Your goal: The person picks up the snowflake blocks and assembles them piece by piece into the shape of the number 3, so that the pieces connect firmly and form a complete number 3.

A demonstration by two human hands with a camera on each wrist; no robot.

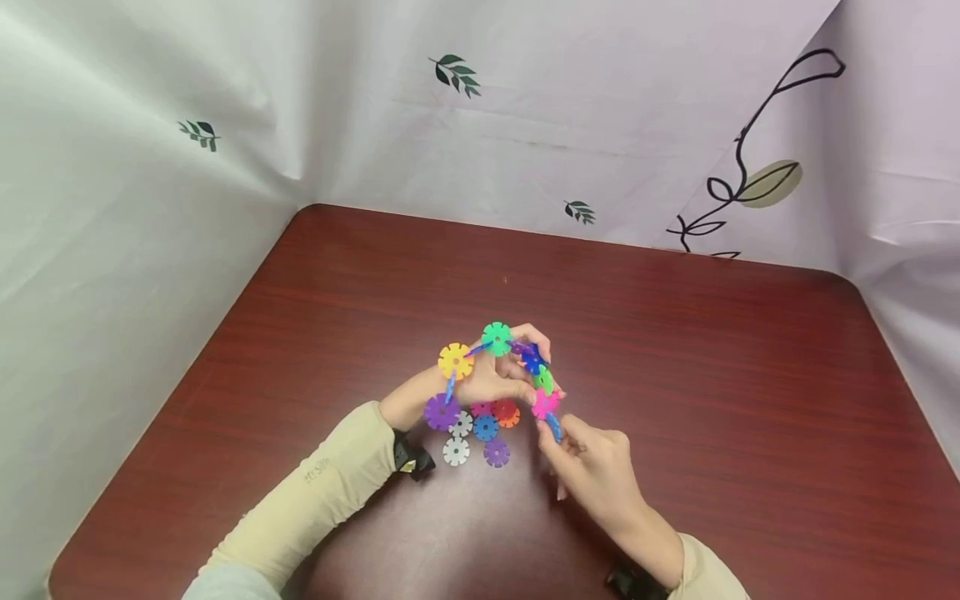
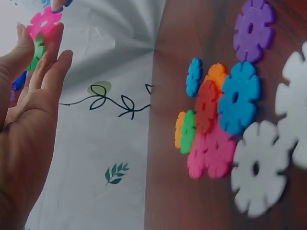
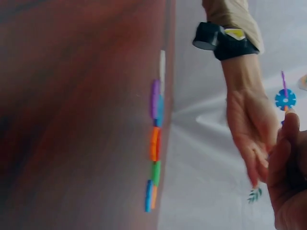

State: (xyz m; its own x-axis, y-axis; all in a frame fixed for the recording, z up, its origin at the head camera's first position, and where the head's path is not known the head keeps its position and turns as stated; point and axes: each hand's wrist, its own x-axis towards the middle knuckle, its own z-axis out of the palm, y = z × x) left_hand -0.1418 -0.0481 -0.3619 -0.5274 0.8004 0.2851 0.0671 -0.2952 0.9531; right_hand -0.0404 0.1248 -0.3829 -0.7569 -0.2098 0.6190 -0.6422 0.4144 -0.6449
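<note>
A curved chain of slotted plastic flower discs hangs over the table, with a purple disc (image 1: 442, 412) at its left end, then yellow (image 1: 455, 361) and green (image 1: 497, 338) ones along the top. My left hand (image 1: 491, 379) reaches behind the arc and pinches the chain by a pink disc (image 1: 545, 403); in the left wrist view thumb and fingers close about the pink and green discs (image 2: 37, 51). At the chain's right end, my right hand (image 1: 600, 471) pinches a blue disc (image 1: 553, 427) between thumb and fingertips, set edge-on against the pink one.
Below the chain, loose discs lie on the dark red table (image 1: 712, 400): white (image 1: 456, 451), blue (image 1: 486, 427), purple (image 1: 497, 452), red (image 2: 206, 106), and several pink, orange and green ones, some overlapping. A patterned white cloth (image 1: 510, 142) stands around the table's back and sides.
</note>
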